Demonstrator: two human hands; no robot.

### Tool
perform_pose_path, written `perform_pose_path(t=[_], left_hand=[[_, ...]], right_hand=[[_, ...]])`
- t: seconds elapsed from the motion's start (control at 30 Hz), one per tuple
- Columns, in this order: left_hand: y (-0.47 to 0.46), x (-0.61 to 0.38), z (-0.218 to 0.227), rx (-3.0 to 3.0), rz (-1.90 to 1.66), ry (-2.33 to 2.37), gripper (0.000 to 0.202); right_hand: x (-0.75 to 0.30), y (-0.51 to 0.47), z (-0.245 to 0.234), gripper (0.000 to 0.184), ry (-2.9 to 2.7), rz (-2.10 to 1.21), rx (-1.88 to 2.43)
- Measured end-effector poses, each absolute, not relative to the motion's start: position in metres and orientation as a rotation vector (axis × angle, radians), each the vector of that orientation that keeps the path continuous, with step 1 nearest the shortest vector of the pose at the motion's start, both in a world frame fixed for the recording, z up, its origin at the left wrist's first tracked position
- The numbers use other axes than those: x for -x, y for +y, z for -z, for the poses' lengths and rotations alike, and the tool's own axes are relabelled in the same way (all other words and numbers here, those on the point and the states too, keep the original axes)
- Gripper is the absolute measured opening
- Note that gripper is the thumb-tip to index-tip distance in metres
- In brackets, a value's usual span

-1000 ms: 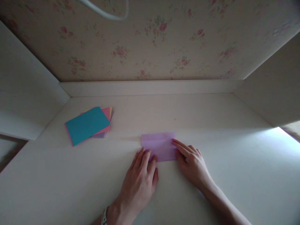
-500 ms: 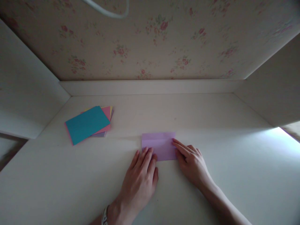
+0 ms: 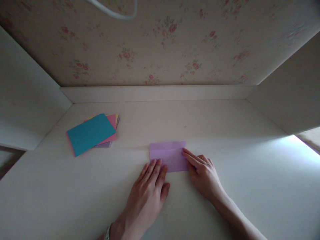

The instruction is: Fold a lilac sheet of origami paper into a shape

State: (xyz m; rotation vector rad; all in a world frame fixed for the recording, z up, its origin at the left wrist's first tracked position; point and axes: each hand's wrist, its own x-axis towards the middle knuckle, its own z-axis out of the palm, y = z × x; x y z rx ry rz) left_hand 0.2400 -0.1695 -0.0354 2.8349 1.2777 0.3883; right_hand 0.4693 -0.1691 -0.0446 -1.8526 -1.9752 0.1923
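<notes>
A small purple sheet of paper lies flat on the white desk, with a crease line running across it near its far edge. My left hand rests palm down, its stretched fingertips on the paper's near left corner and its thumb out to the side. At the paper's right edge is my right hand. Its index fingertip touches the sheet, the thumb lies close beside the edge, and the other fingers are curled in.
A fanned stack of coloured paper, blue on top with pink, yellow and purple below, lies at the back left. White panels enclose the desk on both sides. A white cable hangs before the flowered wall.
My left hand has slid slightly back toward me, and its thumb has spread a little. My right hand stays at the paper's right edge. The whole view has shifted slightly.
</notes>
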Motion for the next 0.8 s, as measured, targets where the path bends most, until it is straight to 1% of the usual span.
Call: perform_pose_path(t=[0.33,0.43,0.5,0.57,0.67,0.8], left_hand=[[-0.172,-0.24,0.037,-2.818,-0.439,1.287,0.046],[-0.172,-0.238,0.036,-2.864,-0.387,1.256,0.051],[-0.172,-0.237,0.035,-2.895,-0.354,1.234,0.056],[-0.172,-0.235,0.033,-2.913,-0.338,1.216,0.063],[-0.172,-0.234,0.033,-2.898,-0.342,1.2,0.065],[-0.171,-0.234,0.032,-2.845,-0.329,1.228,0.061]], right_hand=[[-0.471,-0.168,0.048,0.035,-2.003,-0.088,1.802],[-0.468,-0.172,0.043,0.033,-1.979,0.044,1.753],[-0.46,-0.178,0.035,0.031,-1.962,0.187,1.696],[-0.446,-0.187,0.027,0.031,-2.024,0.245,1.618],[-0.421,-0.2,0.018,0.033,-2.226,0.135,1.467],[-0.41,-0.208,0.018,0.049,-2.513,0.08,1.439]])
